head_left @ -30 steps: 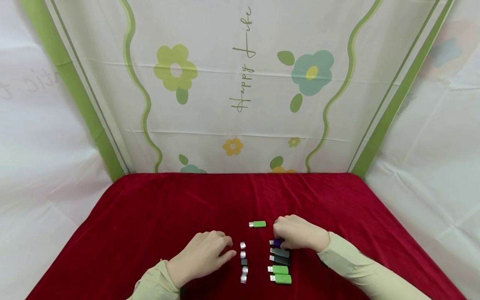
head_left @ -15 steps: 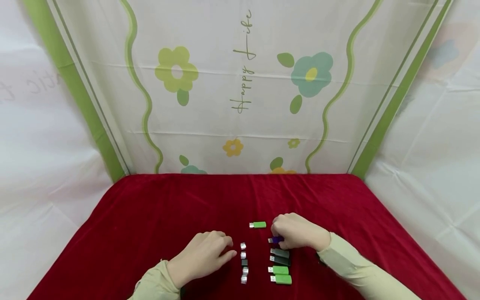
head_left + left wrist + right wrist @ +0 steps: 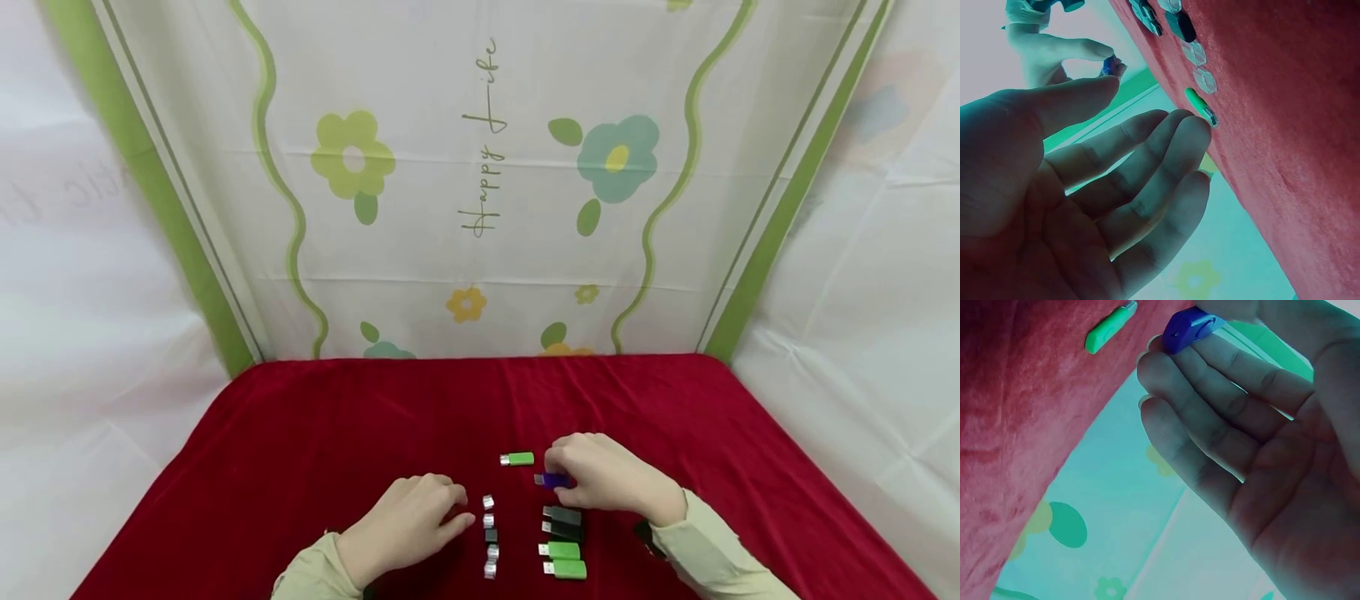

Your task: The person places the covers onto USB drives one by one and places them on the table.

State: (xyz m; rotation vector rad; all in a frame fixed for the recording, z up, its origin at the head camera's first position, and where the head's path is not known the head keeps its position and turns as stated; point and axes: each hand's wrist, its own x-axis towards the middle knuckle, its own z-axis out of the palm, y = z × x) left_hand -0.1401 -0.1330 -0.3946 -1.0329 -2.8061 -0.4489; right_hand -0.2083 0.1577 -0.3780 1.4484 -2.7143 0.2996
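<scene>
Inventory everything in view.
Clear plastic caps: 4, clear, centre column
Square black cap: 1, black, centre column
Oblong green USB sticks: 3, green, two right, one beyond caps
Oblong grey USB stick: 1, grey, right column
Oblong black USB stick: 1, black, right column
Oblong purple USB stick: 1, purple, held
Red velvety cloth: 1, red, underneath
White printed fabric walls: 3, white, around
Left hand: 1, beige sleeve, by caps
Right hand: 1, beige sleeve, pinching purple stick

Site: cloth-walled booth; rm. type beyond unclear. Evid.: floral backdrop (image 3: 420,242) w/ "Happy Life" print (image 3: 483,137), whitish side sheets (image 3: 847,400) L & R, red-draped bench (image 3: 345,425) btwn. them.
</scene>
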